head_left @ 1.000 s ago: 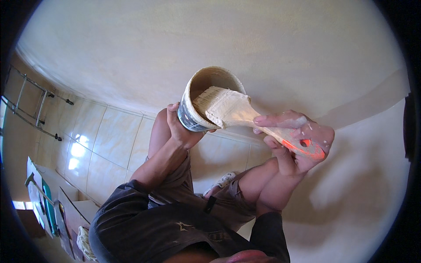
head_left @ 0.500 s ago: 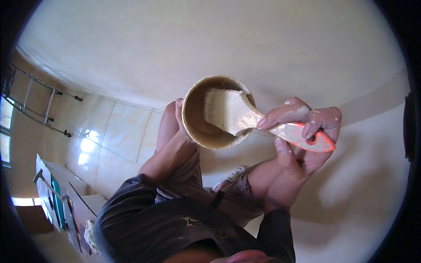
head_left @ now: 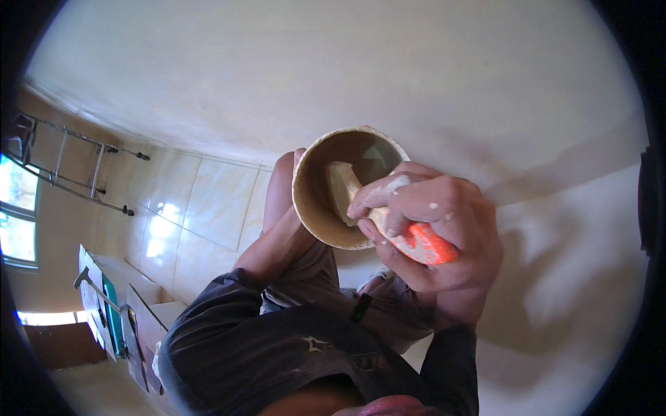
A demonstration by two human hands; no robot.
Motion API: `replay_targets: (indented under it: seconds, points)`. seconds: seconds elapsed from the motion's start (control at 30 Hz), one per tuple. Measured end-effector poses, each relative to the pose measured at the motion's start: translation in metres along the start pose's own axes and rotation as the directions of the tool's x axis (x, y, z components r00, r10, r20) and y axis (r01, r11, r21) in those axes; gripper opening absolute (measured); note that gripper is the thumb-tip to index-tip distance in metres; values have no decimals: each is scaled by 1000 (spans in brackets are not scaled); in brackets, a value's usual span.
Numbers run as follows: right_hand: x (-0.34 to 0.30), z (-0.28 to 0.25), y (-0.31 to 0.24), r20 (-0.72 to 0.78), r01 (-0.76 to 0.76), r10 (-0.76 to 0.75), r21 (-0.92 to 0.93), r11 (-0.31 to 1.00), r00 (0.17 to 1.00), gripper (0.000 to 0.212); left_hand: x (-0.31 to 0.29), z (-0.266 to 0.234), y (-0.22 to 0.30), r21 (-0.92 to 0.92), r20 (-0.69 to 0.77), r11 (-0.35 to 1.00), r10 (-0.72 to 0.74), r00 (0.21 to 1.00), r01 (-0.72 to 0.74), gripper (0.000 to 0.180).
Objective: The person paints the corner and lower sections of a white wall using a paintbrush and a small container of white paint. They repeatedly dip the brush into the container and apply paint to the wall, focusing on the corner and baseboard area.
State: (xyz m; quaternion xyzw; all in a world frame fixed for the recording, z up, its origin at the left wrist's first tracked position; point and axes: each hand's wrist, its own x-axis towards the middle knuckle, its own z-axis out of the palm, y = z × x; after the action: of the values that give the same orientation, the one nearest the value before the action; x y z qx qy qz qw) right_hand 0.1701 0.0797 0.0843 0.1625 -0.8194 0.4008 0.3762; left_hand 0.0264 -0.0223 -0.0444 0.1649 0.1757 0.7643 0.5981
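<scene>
A round, paint-crusted pot (head_left: 316, 225) is tipped so that its mouth faces me. My left hand (head_left: 299, 157) grips its left side, with most of the fingers hidden behind it. In my right hand (head_left: 444, 215), spotted with cream paint, is a paintbrush (head_left: 429, 244) with an orange-and-cream handle. My fingers are wrapped round the handle, and the brush's cream-coated head is down inside the pot, seen nearly edge-on. Some pale liquid shows inside the pot near its far right wall.
A pale wall (head_left: 277, 76) rises directly ahead and curves round to the right. Glossy tiles (head_left: 211, 191) cover the floor at left. A metal ladder (head_left: 76, 163) stands far left, with a hammer (head_left: 97, 291) and flat boards (head_left: 142, 326) below it.
My right hand has moved left and turned the brush, and its head has gone deeper into the pot. The pot has shifted slightly in view.
</scene>
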Motion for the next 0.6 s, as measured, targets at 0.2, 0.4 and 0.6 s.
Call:
replay_targets:
  seconds: [0.2, 0.4, 0.6]
  points:
    - [-1, -1, 2, -8, -53, 53, 82, 995, 999, 38, 5, -10, 6, -36, -99, 999, -33, 995, 30, 68]
    - [-10, -8, 16, -116, -33, 55, 188, 982, 992, 44, 9, -26, 3, -37, -74, 999, -3, 997, 0, 68]
    - [-12, -5, 6, -222, -74, 133, 256, 964, 966, 40, 9, -34, 2, -33, -68, 999, 24, 997, -26, 69]
